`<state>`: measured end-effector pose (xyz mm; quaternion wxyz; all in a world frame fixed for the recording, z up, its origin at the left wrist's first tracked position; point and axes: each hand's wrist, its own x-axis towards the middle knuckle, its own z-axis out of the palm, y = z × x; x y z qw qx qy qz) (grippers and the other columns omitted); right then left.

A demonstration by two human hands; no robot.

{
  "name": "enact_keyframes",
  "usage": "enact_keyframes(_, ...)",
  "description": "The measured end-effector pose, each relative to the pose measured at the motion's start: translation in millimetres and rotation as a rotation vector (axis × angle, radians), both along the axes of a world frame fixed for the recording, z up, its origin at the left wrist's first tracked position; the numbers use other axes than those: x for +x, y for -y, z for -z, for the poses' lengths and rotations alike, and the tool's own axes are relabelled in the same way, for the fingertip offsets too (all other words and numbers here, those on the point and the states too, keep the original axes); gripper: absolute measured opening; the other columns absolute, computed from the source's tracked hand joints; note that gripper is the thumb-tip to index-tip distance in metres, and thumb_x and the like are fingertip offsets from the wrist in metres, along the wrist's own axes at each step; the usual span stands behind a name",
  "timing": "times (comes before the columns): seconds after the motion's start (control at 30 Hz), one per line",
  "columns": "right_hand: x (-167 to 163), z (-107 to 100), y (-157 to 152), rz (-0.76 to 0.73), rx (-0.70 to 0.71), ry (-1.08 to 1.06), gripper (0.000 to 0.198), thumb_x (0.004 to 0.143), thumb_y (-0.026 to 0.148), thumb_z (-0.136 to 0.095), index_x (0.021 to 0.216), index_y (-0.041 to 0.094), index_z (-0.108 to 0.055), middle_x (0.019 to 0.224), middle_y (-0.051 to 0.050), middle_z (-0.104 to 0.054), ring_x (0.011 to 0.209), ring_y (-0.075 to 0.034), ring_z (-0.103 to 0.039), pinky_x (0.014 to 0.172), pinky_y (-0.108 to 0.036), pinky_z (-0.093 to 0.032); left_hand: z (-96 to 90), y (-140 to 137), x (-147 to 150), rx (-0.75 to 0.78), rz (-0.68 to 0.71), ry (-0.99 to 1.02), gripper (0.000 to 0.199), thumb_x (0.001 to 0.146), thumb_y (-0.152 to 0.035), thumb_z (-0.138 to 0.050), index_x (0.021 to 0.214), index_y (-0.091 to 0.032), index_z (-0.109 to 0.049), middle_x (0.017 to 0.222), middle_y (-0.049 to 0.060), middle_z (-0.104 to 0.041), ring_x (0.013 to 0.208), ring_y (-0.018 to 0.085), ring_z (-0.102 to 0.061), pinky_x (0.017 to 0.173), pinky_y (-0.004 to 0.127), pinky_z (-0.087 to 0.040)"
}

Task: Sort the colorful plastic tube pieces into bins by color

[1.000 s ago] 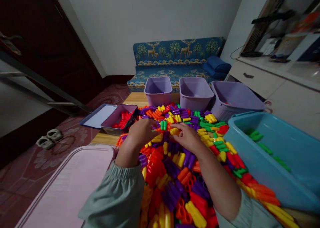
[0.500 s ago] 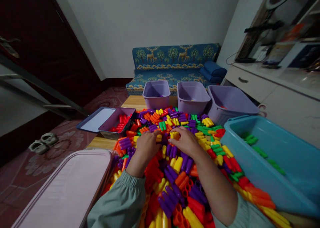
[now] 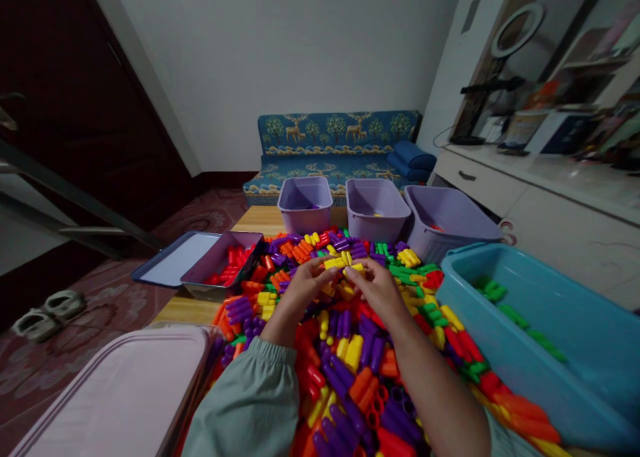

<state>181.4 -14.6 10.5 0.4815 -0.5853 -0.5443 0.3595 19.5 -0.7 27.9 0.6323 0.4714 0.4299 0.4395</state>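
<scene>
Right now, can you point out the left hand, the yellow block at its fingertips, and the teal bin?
Left hand (image 3: 301, 290): head view, back of the hand.
Yellow block (image 3: 335, 263): head view, its upper side.
Teal bin (image 3: 520, 371): head view, outer side wall.

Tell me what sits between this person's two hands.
In the head view, yellow pieces are between the left hand and right hand, with more of the colourful heap beneath.
</scene>
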Motion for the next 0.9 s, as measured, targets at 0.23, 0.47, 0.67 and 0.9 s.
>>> enact_keyframes(0.23,0.1,-9.2,4.4,-0.042,0.028,-0.255,0.04,0.076,0.056,-0.064,0.087,0.018,-0.065,0.068,-0.001,-0.063,0.052,-0.013,-0.054,0.047,-0.024,-0.043,3.9,0.5,1.3,-0.013,0.075,-0.185,0.053,0.081,-0.064,-0.058,0.066,-0.015,-0.069,0.052,0.006,-0.063,0.037,0.012,-0.052,0.032,0.019,-0.032)
enact_keyframes(0.47,-2.8,-10.5,6.0,-0.171,-0.033,-0.389,0.041,0.071,0.053,-0.073,0.091,0.017,-0.07,0.074,-0.001,-0.067,0.061,-0.017,-0.062,0.055,-0.028,-0.055,2.4,0.8,1.4,-0.007,0.116,-0.241,0.063,0.077,-0.073,-0.055,0.058,-0.015,-0.068,0.048,0.007,-0.061,0.036,0.012,-0.048,0.034,0.02,-0.032)
enact_keyframes(0.67,-6.5,-7.7,6.6,-0.229,-0.089,-0.412,0.047,0.067,0.043,-0.078,0.104,0.016,-0.068,0.064,0.003,-0.063,0.047,-0.011,-0.054,0.047,-0.024,-0.048,4.0,1.2,-0.5,-0.024,0.131,-0.264,0.066,0.077,-0.074,-0.052,0.066,-0.012,-0.069,0.052,0.006,-0.062,0.039,0.011,-0.05,0.035,0.019,-0.032)
enact_keyframes(0.9,-3.0,-10.8,4.5,-0.066,-0.062,-0.446,0.038,0.066,0.046,-0.076,0.087,0.017,-0.064,0.069,0.001,-0.065,0.048,-0.009,-0.054,0.045,-0.021,-0.046,1.2,-3.9,-1.9,-0.167,-0.086,0.14,0.038,0.085,-0.049,-0.063,0.093,-0.012,-0.068,0.082,0.009,-0.07,0.065,0.015,-0.066,0.053,0.022,-0.053)
